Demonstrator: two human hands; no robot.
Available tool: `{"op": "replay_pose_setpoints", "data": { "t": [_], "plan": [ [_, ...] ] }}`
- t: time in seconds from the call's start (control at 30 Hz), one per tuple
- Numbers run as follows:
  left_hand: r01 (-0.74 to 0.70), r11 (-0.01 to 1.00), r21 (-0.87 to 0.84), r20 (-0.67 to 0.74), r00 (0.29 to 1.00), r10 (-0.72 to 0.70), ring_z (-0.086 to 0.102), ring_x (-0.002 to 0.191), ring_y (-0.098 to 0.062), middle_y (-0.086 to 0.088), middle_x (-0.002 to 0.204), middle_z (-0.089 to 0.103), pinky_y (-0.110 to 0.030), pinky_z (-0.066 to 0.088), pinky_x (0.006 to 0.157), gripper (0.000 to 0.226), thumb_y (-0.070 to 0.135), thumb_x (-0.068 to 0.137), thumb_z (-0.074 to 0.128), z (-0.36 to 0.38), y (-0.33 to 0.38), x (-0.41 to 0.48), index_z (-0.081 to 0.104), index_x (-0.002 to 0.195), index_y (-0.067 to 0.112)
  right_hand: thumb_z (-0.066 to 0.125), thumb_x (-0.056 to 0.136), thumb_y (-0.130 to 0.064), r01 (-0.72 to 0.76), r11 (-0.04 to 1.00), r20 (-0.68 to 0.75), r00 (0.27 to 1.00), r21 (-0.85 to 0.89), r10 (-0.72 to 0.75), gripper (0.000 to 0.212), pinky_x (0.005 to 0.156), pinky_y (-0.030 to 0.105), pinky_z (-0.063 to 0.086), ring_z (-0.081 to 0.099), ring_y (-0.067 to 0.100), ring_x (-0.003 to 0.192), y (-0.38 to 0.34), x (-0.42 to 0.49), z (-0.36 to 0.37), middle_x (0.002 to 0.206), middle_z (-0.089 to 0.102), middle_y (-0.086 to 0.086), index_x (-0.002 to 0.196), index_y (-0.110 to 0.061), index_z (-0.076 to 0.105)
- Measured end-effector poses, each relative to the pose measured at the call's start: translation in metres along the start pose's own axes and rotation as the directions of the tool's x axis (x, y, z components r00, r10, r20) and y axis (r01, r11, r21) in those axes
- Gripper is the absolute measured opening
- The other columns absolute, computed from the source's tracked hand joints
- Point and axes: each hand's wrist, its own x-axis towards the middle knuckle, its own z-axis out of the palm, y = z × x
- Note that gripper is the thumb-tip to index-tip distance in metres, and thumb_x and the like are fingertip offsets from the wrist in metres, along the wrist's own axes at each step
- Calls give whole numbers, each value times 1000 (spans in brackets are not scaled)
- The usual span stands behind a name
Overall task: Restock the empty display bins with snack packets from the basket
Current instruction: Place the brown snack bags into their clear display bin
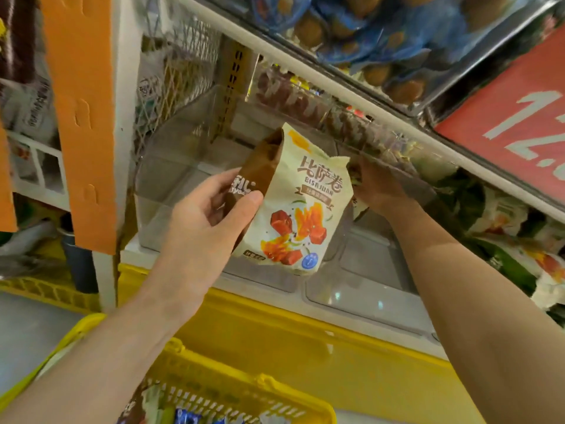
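Note:
My left hand (pixel 211 206) grips a cream and brown snack packet (pixel 293 206) printed with red and orange pieces, holding it upright in front of the clear plastic display bins (pixel 183 166). My right hand (pixel 376 188) reaches behind the packet, its fingers curled over the raised clear lid (pixel 394 166) of a bin. The bin below the packet looks bare. The yellow basket (pixel 232 390) sits at the bottom of the view with a few packets (pixel 183 416) showing inside.
Green and white packets (pixel 504 228) fill the bins to the right. Blue packets (pixel 367 29) sit on the shelf above, beside a red price sign (pixel 504 108). An orange upright (pixel 82 117) and white frame stand left. A yellow ledge (pixel 305 338) runs below the bins.

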Motion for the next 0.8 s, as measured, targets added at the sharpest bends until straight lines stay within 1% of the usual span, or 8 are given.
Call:
{"op": "replay_pose_setpoints", "data": {
  "t": [0.1, 0.2, 0.27, 0.43, 0.6, 0.73, 0.77, 0.8],
  "plan": [
    [42, 998, -37, -34, 999, -43, 68, 92, -5, 12, 97, 72, -17, 54, 66, 44, 41, 63, 62, -1, -3, 3, 59, 107, 35, 67, 81, -26, 65, 987, -78, 994, -144, -77, 39, 86, 40, 45, 55, 36, 106, 0, 11, -2, 116, 60, 17, 115, -8, 56],
    [55, 996, -70, -53, 997, -58, 68, 92, -8, 10, 99, 72, -20, 55, 66, 45, 39, 64, 62, 0, -4, 5, 59, 108, 33, 71, 79, -27, 38, 962, -179, 980, -272, -89, 47, 87, 43, 41, 50, 40, 111, 1, 17, -2, 120, 55, 20, 120, -9, 57],
    [57, 996, -70, -55, 997, -61, 69, 92, -8, 10, 99, 72, -20, 56, 66, 44, 39, 64, 62, 2, -5, 5, 59, 107, 34, 70, 81, -23, 5, 980, -194, 980, -200, -44, 51, 89, 44, 42, 50, 40, 114, 0, 19, 3, 129, 50, 20, 126, -10, 52],
    [76, 994, -72, -39, 996, -79, 68, 93, -9, 9, 100, 72, -23, 57, 69, 40, 38, 65, 62, 6, -7, 4, 59, 105, 34, 58, 90, -21, -70, 997, -108, 992, 19, 72, 54, 98, 44, 43, 44, 34, 125, -4, 12, 11, 146, 35, 12, 139, -16, 36],
    [157, 975, -154, -16, 987, -161, 69, 92, -12, 5, 101, 72, -24, 57, 68, 37, 28, 78, 62, 19, -10, -6, 58, 115, 28, 58, 91, -21, -44, 994, -31, 998, 97, 47, 70, 111, 39, 28, 16, 28, 143, -6, -22, 7, 158, 6, 5, 148, -22, 17],
    [215, 968, -131, 10, 976, -216, 69, 91, -11, 4, 99, 73, -23, 56, 65, 27, 22, 88, 57, 29, -9, -22, 60, 115, 25, 53, 93, -21, -61, 977, -5, 998, 205, 63, 45, 103, 35, 37, 43, 29, 127, -13, -61, -9, 143, 40, 13, 136, -10, 43],
    [224, 967, -120, 23, 975, -223, 69, 90, -11, 4, 99, 73, -22, 56, 64, 24, 22, 88, 57, 29, -7, -27, 61, 111, 26, 54, 93, -22, -71, 938, -28, 996, 338, 85, 43, 102, 33, 38, 46, 26, 125, -15, -74, -15, 139, 45, 11, 133, -9, 46],
    [230, 967, -108, 32, 973, -228, 70, 89, -10, 5, 98, 73, -21, 55, 63, 22, 23, 87, 57, 29, -6, -31, 62, 108, 28, 54, 94, -25, -85, 849, -48, 990, 521, 129, 40, 101, 33, 41, 49, 23, 122, -20, -90, -23, 134, 50, 9, 130, -10, 48]
  ]
}}
